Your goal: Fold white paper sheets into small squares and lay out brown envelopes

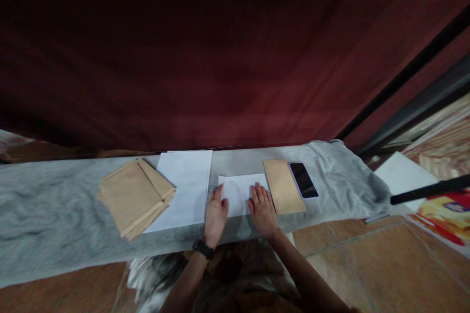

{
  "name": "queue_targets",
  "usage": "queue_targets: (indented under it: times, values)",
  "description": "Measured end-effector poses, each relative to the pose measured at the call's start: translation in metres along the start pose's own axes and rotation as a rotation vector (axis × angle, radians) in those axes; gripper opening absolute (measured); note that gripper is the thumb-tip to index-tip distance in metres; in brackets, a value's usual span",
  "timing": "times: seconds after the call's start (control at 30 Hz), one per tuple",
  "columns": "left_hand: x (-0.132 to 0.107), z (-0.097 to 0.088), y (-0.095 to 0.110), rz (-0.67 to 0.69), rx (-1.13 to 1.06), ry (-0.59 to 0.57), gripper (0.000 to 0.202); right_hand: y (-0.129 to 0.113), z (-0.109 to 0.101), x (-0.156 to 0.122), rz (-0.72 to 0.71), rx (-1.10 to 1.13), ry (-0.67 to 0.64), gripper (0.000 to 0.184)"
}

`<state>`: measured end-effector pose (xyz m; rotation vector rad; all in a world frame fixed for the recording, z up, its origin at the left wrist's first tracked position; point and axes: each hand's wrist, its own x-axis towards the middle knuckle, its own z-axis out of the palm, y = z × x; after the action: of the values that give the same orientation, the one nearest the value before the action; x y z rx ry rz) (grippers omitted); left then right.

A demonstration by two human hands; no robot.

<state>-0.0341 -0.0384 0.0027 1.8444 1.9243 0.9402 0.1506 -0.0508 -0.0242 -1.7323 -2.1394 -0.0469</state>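
Dark red curtain cloth [220, 58] is filling the whole background, hanging down to a long low surface draped in grey fabric [55, 220], which is stretching from left to right above a terracotta tile floor [367, 264]. On the fabric, a pile of white sheets [185, 186] is lying left of centre, and a loose stack of brown envelopes [134, 195] is overlapping its left side. Right of centre a smaller folded white paper [238, 193] is lying flat, its longer side seemingly running left to right along the surface. Both hands are pressing on it palm down. The left hand [216, 215], with a dark watch [203, 248] on its wrist, is resting at the paper's left edge with its fingers held close together and pointing away from the body. The right hand [262, 208] is covering the paper's right end with its fingers slightly spread. Neither hand is pinching or gripping anything. A single brown envelope [283, 187] is lying just beside the paper on the right, its long axis pointing away from the person, so the right hand is much the nearer of the two to it, its little finger lying almost against the envelope's left edge. A dark phone [303, 180] is lying face up just beside the envelope's far right corner.
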Motion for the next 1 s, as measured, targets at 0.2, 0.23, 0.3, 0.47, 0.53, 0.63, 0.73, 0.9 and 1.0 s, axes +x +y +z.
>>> queue_targets:
  times: [0.2,0.23,0.3,0.47,0.53,0.63,0.73,0.9,1.0]
  values:
    - [-0.017,0.01,0.021,0.273,0.321,0.023,0.051,0.001,0.002,-0.002,0.014,-0.021,-0.01,0.054]
    - [-0.018,0.016,0.023,0.322,0.341,-0.016,0.05,0.002,0.001,-0.001,0.017,-0.009,-0.014,0.052]
    - [-0.019,0.029,0.022,0.365,0.385,-0.079,0.049,0.002,0.001,0.005,0.021,0.023,-0.021,0.049]
    - [-0.019,0.044,0.013,0.366,0.452,-0.115,0.053,-0.004,0.006,0.032,-0.039,0.106,-0.068,0.048]
    - [-0.02,0.043,0.012,0.363,0.446,-0.125,0.054,-0.007,0.009,0.042,-0.05,0.106,-0.09,0.047]
    - [-0.021,0.038,0.014,0.339,0.412,-0.142,0.055,-0.005,0.012,0.05,-0.036,0.082,-0.101,0.047]
    - [-0.019,0.037,0.016,0.273,0.362,-0.148,0.055,0.002,0.014,0.05,-0.008,0.056,-0.083,0.049]
    - [-0.005,0.043,0.022,0.194,0.336,-0.15,0.054,0.007,0.014,0.047,0.015,0.044,-0.076,0.052]
    - [0.008,0.046,0.024,0.249,0.334,-0.173,0.051,0.005,0.014,0.047,0.011,0.038,-0.083,0.051]
